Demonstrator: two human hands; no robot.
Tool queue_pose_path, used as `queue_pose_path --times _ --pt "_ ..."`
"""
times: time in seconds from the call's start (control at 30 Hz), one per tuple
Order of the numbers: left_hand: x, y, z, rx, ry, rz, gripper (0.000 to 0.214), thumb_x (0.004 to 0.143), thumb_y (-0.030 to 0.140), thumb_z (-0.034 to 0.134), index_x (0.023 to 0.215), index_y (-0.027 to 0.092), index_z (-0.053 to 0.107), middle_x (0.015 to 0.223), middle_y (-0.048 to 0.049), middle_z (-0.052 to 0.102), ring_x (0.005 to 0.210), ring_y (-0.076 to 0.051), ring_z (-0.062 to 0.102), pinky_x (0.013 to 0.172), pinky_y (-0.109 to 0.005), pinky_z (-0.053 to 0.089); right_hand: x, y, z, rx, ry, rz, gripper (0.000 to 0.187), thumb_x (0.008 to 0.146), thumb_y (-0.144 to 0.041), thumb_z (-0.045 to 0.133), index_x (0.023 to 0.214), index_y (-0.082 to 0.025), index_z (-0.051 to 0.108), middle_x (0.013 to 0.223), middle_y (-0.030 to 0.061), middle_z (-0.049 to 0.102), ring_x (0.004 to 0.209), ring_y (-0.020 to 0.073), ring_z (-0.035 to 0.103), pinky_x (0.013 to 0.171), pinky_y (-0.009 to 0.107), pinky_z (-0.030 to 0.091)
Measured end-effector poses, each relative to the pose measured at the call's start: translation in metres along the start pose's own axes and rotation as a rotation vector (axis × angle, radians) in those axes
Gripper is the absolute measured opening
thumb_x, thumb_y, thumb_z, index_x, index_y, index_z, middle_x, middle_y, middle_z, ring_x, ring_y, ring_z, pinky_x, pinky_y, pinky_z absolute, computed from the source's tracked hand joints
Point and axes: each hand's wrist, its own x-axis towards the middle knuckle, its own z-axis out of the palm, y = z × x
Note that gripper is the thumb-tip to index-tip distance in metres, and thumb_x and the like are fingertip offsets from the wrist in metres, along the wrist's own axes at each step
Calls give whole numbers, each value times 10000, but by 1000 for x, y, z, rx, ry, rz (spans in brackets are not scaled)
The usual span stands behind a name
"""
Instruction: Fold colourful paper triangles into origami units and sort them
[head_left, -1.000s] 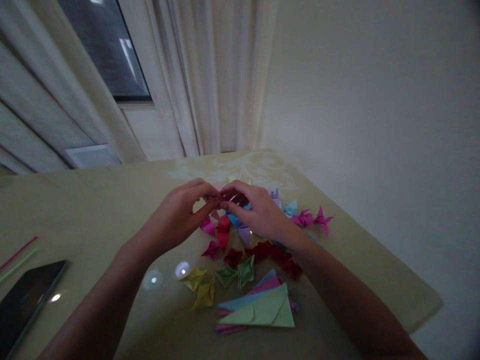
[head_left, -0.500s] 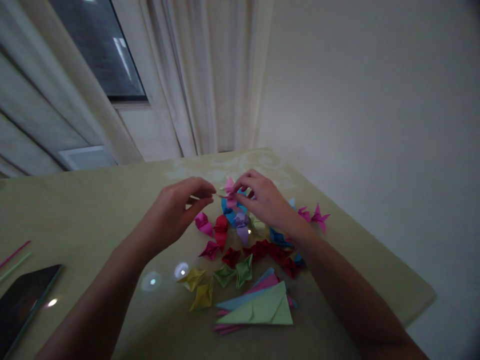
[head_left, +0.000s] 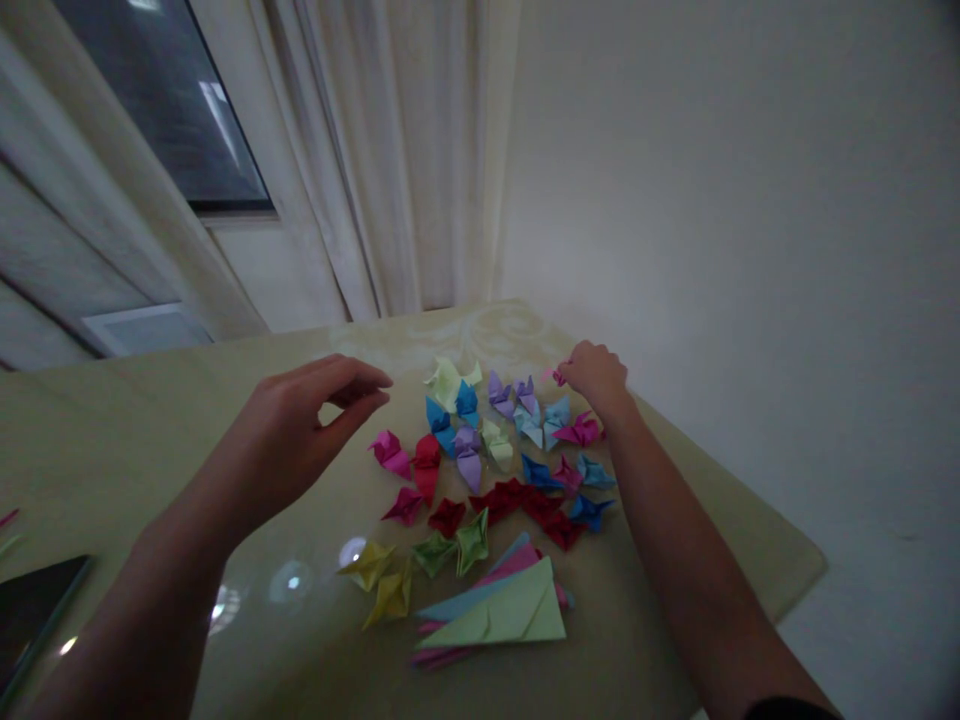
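Right hand (head_left: 598, 377) pinches a pink piece (head_left: 558, 377) at the tabletop's (head_left: 750, 530) right edge, toward the far corner; left hand (head_left: 304, 420) is half-curled with nothing in it, thumb just off the fingers, over the tabletop left of the birds (head_left: 467, 458). Roughly midway, I'd judge: birds look finished, yellow pieces (head_left: 391, 597) and green pieces (head_left: 472, 545) part-folded, triangles (head_left: 517, 610) flat, least worked. Grip hides most of the pink piece (exact shape: can't tell), phone's (head_left: 37, 610) cut off at left.
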Motion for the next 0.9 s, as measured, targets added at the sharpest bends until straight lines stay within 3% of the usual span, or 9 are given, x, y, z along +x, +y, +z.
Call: queue_pose_path --times 0.23,0.4,0.5,0.6,0.77,0.83,0.9 --pt "-22 36 -24 42 94 28 275 977 536 619 1047 312 762 1005 -10 792 852 -210 726 677 -290 612 -9 -5 2 11 -38 24 431 922 -365 701 1265 -106 729 1209 272 719 1163 341 704 924 386 542" --pt "-44 44 -24 -41 79 -33 279 975 529 625 1031 289 755 933 -26 777 801 -197 710 527 -229 537 -22 -11 -26 65 25 -16 494 954 -462 657 1279 -97 725 1240 269 712 1176 348 694 922 388 536" --pt "-60 38 -5 -108 -6 -51 290 996 503 599 1001 253 747 845 -17 754 724 -164 676 548 -221 501 -38 -11 -57 118 175 -48 493 1001 -506 572 1228 -105 748 1205 266 720 1146 362 698 925 426 535" --pt "-84 26 27 -132 -42 -62 325 1015 481 553 904 222 716 697 10 676 599 -136 583 585 -243 459 -63 -10 -80 169 299 -112 475 1033 -523 499 1079 -149 789 1094 227 749 1058 348 710 885 419 525" --pt "-128 1 79 -97 84 -205 367 979 502 526 776 210 617 599 40 523 553 -137 485 576 -262 376 -120 0 -70 276 378 -340 333 1009 -465 557 869 -212 723 811 73 734 774 233 674 693 298 436" --pt "-138 -8 89 -96 121 -268 399 960 523 498 704 219 536 571 49 467 539 -134 444 566 -265 347 -147 13 -64 359 392 -432 311 988 -425 593 771 -211 653 683 21 658 656 189 606 632 277 387" --pt "-143 -14 92 -101 163 -322 416 946 538 463 668 229 473 557 53 430 535 -133 420 565 -267 330 -178 37 -67 509 492 -495 380 1009 -427 570 691 -219 575 596 -9 563 576 164 537 599 278 380"
